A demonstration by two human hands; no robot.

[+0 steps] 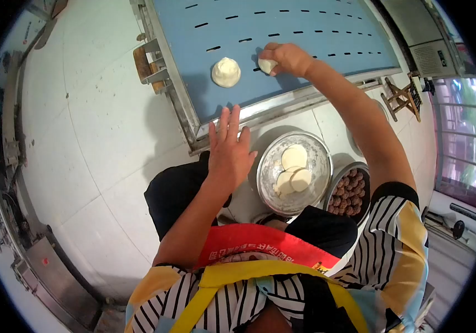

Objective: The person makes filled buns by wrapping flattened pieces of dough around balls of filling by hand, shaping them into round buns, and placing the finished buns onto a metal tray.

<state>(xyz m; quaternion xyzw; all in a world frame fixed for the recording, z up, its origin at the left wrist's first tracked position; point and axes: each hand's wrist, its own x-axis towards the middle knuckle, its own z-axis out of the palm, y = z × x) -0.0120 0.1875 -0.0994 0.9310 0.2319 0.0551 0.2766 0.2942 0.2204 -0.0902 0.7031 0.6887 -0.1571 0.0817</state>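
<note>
My right hand (289, 60) has its fingers round a white dough bun (267, 65) on the blue slotted tray (282, 33). Left of it, a second bun (226, 72) with a gathered top sits on the tray. My left hand (230, 145) is spread with nothing in it, its fingertips by the tray's near metal edge. Below the tray stands a metal bowl (263, 186) holding several flat dough rounds (294, 157). Beside that bowl, a second container (366, 202) holds several brown balls of filling (350, 191).
A wooden roller-like piece (142, 65) is fixed at the tray's left side. A small folding stool (403, 100) stands past its right corner. Metal equipment (55, 277) lies along the left, and a grey machine (429, 53) stands at the upper right.
</note>
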